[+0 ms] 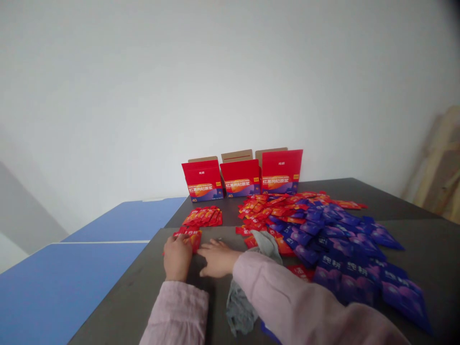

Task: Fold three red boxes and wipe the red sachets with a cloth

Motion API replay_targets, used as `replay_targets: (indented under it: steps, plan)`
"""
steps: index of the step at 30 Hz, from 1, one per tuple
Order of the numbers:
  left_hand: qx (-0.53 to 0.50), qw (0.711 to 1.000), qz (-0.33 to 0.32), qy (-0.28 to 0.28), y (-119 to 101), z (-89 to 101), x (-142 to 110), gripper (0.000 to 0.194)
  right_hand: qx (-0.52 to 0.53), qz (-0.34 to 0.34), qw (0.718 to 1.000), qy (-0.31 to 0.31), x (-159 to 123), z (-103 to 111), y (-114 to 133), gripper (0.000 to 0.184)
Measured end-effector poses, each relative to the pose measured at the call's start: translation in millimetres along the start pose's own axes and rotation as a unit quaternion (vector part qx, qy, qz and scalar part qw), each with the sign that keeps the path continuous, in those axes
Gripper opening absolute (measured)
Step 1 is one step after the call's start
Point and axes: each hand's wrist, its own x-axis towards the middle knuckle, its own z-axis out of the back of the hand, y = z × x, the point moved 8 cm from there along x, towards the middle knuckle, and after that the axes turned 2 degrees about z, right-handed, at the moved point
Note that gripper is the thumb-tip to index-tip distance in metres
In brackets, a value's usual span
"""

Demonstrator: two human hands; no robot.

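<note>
My left hand (178,257) is closed over the near left end of a small batch of red sachets (195,239) lying on the dark table; its fingertips are partly hidden. Just to the right, my right hand (218,258) lies low over the tabletop with its fingers stretched out toward the same sachets, holding nothing. A neat row of overlapping red sachets (203,216) sits behind both hands. Under my right forearm is a crumpled grey cloth (240,306), partly covered by the sleeve.
Three open red boxes (240,178) stand at the back by the wall. To the right spreads a big heap of loose red sachets (266,209) and purple sachets (334,235). A blue table (89,268) adjoins on the left. Wooden boards (436,163) lean at far right.
</note>
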Motion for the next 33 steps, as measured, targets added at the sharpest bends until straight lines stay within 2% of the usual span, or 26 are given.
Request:
replay_targets:
  steps: [2,3,6,9,11,12,14,17,20,22,25,27,30,33]
  plan:
    - [-0.047,0.998,-0.024,-0.022,-22,6.1,-4,0.033,0.003,0.013,0.999,-0.034,-23,20,-1,0.061]
    - [-0.078,0.996,-0.049,-0.014,-37,5.4,-7,0.030,0.021,0.007,0.997,-0.078,-37,34,-7,0.053]
    - [-0.174,0.971,-0.139,0.083,-87,-7.7,-31,0.025,0.059,-0.065,0.972,-0.217,-83,73,-45,0.038]
    - [-0.251,0.920,-0.249,0.170,-137,-13.8,-74,0.034,0.052,-0.136,0.941,-0.307,-128,94,-94,0.032]
    - [-0.260,0.886,-0.324,0.207,-163,-14.3,-107,0.060,0.000,-0.200,0.926,-0.321,-154,97,-126,0.032]
    - [-0.244,0.879,-0.345,0.221,-171,-16.4,-120,0.070,-0.028,-0.226,0.921,-0.317,-164,96,-140,0.032]
    - [-0.194,0.886,-0.351,0.231,-178,-23.7,-136,0.081,-0.069,-0.234,0.921,-0.303,-178,89,-157,0.036]
    - [-0.164,0.898,-0.338,0.229,-179,-34.1,-140,0.076,-0.090,-0.185,0.945,-0.256,-185,67,-164,0.042]
    - [-0.222,0.891,-0.316,0.238,-175,-39.1,-130,0.073,-0.111,-0.157,0.947,-0.257,-188,52,-162,0.052]
    - [-0.291,0.886,-0.267,0.243,-168,-38.9,-115,0.069,-0.133,-0.157,0.941,-0.268,-187,49,-160,0.057]
    - [-0.399,0.872,-0.148,0.241,-147,-36.9,-88,0.059,-0.168,-0.155,0.937,-0.265,-182,50,-155,0.047]
    - [-0.468,0.849,-0.057,0.239,-131,-38.5,-74,0.055,-0.187,-0.149,0.938,-0.250,-178,52,-152,0.038]
    - [-0.560,0.793,0.059,0.231,-111,-46.3,-62,0.059,-0.207,-0.147,0.939,-0.233,-177,54,-147,0.029]
    - [-0.615,0.746,0.116,0.228,-105,-56.2,-63,0.062,-0.220,-0.152,0.935,-0.231,-177,57,-140,0.021]
